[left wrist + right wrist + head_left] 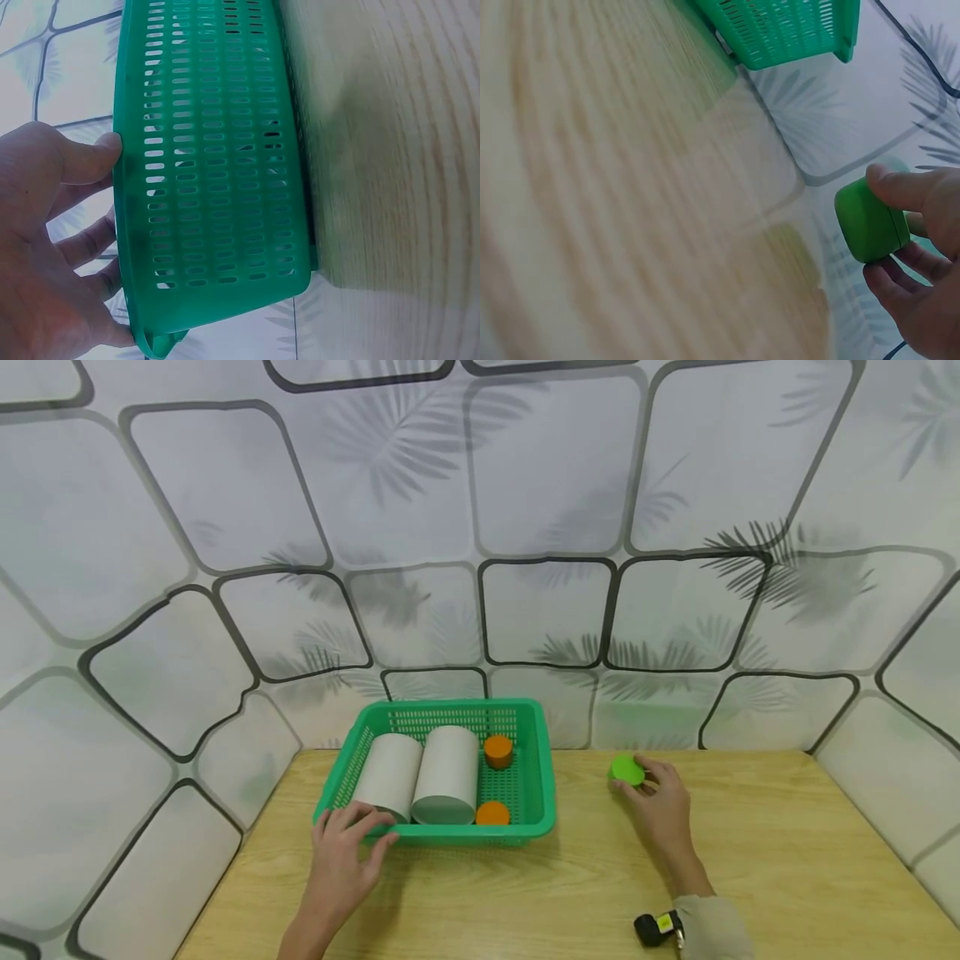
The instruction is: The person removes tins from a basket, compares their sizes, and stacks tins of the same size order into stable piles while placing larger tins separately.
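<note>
A green plastic basket (546,777) with slotted sides stands on the table. Two white cylinders (446,768) lie side by side in its left part. Two short orange pieces with round tops, one at the back (498,752) and one at the front (492,814), sit to their right. My left hand (345,860) holds the basket's front rim near the left corner; in the left wrist view the thumb (101,154) touches the rim and the fingers reach behind it. To the basket's right, my right hand (663,802) pinches a small bright green block (866,221) between thumb and fingers.
The wooden table (787,843) ends at a wall covering (547,610) with stone outlines and leaf prints, which also rises at both sides. A black strap device with a yellow patch (656,928) is by the right sleeve (712,927).
</note>
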